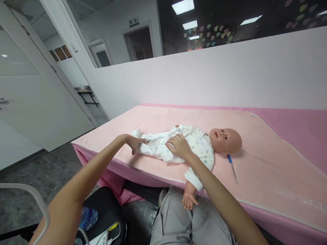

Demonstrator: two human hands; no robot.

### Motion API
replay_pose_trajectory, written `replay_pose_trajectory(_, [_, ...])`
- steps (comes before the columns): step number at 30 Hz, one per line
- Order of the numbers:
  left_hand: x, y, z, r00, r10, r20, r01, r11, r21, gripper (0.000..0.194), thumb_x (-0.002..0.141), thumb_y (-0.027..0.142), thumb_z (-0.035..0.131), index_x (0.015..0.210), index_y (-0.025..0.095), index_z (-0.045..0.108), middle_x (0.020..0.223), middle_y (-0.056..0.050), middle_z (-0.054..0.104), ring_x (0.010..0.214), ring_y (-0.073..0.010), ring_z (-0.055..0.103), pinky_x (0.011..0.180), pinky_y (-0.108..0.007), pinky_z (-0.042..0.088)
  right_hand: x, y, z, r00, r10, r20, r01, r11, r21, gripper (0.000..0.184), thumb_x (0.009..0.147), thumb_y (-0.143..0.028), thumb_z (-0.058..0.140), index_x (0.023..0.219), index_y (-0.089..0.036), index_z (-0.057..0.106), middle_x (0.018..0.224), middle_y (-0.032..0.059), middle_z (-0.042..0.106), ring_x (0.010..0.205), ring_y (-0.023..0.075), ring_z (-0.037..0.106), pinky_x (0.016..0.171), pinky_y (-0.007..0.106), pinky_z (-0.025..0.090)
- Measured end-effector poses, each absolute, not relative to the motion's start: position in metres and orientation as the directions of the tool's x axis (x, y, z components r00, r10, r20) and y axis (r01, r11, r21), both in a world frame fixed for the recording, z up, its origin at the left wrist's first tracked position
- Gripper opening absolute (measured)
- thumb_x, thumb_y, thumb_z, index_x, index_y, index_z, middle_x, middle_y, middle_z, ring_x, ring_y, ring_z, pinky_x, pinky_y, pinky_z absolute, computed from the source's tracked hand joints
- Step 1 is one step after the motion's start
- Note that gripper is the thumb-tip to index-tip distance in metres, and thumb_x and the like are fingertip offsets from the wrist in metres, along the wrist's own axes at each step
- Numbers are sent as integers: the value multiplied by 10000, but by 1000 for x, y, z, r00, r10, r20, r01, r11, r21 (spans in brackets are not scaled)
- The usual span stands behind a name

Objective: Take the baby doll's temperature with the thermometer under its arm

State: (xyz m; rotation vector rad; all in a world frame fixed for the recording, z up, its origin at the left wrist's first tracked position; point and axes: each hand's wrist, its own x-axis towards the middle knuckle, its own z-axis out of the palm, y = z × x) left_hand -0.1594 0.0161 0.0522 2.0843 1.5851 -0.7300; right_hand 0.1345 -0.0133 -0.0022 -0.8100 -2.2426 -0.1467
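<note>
A baby doll [224,139] in a white printed sleepsuit [196,141] lies on its back on a pink mat [255,143], head to the right. My left hand [134,142] is closed on the sleepsuit's leg near the foot end. Across the doll's belly my right hand [178,146] rests with fingers curled, pinching the suit's fabric. One bare doll arm [189,197] hangs over the mat's near edge above my lap. A blue-tipped thermometer [232,167] lies on the mat just below the doll's head.
The mat covers a pink-draped table [293,122] against a white partition wall [230,75]. A black chair [107,207] stands at lower left with a water bottle [88,217] on it. An open door [38,85] and a corridor lie to the left.
</note>
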Motion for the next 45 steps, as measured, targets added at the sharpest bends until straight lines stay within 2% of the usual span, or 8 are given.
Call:
replay_pose_trajectory(3, [-156, 11, 46, 235, 744, -625, 938, -343, -55, 1257, 376, 392, 755, 1428, 258, 80, 1502, -96, 81, 1353, -330, 140, 1067, -427, 227, 134, -13, -2, -538, 511, 671, 594, 794, -128, 318, 900, -329, 408, 762, -178, 652, 758, 34, 666, 766, 151, 553, 905, 337, 276])
replay_pose_trajectory(7, [-155, 9, 36, 280, 870, -406, 900, -385, -205, 1229, 450, 305, 707, 1426, 235, -36, 1502, -124, 10, 1364, -341, -17, 1059, -558, 59, 134, -13, -2, -547, 522, 654, 597, 791, -132, 330, 906, -327, 393, 770, -174, 652, 754, 47, 664, 779, 159, 556, 874, 339, 288])
replay_pose_trajectory(17, [-154, 41, 39, 284, 876, -390, 938, -337, -74, 1103, 378, 153, 680, 1389, 253, 252, 1286, -111, 496, 1155, -331, 461, 932, -375, 392, 134, -13, -3, -547, 536, 643, 614, 779, -127, 299, 898, -317, 408, 790, -179, 649, 786, 43, 671, 799, 161, 562, 908, 339, 275])
replay_pose_trajectory(23, [-149, 43, 40, 250, 908, -338, 943, -307, -127, 506, 476, 228, 644, 981, 203, 628, 994, -87, 646, 929, -284, 584, 801, -324, 447, 133, -12, -4, -546, 536, 644, 609, 782, -134, 323, 904, -324, 392, 781, -175, 652, 760, 50, 666, 777, 166, 555, 890, 340, 283])
replay_pose_trajectory(26, [-147, 41, 42, 311, 922, -230, 933, -343, -112, 317, 550, 268, 604, 856, 195, 639, 1013, -98, 635, 954, -273, 572, 831, -322, 427, 133, -12, -3, -550, 529, 646, 614, 781, -116, 329, 904, -326, 392, 778, -173, 654, 754, 50, 662, 776, 167, 550, 888, 339, 280])
replay_pose_trajectory(32, [-155, 38, 41, 283, 955, -83, 952, -270, 142, 334, 717, 350, 426, 988, 203, 554, 1013, -35, 635, 920, -199, 583, 775, -264, 443, 134, -13, -2, -550, 533, 643, 628, 771, -102, 326, 903, -324, 395, 778, -170, 654, 754, 45, 658, 782, 162, 545, 869, 333, 286])
replay_pose_trajectory(38, [-146, 33, 33, 115, 980, -163, 966, -148, -211, 344, 667, 352, 518, 982, 228, 580, 938, -88, 659, 848, -252, 613, 718, -317, 450, 134, -13, -2, -554, 536, 637, 627, 772, -104, 321, 899, -315, 399, 755, -172, 647, 736, 39, 656, 765, 159, 547, 866, 332, 287])
replay_pose_trajectory(45, [-141, 41, 38, 93, 983, -161, 949, -136, -283, 353, 614, 369, 592, 928, 212, 628, 973, -126, 653, 990, -303, 570, 882, -411, 381, 134, -13, -3, -561, 540, 627, 621, 775, -113, 314, 900, -315, 399, 772, -173, 648, 750, 47, 658, 784, 164, 551, 865, 334, 288])
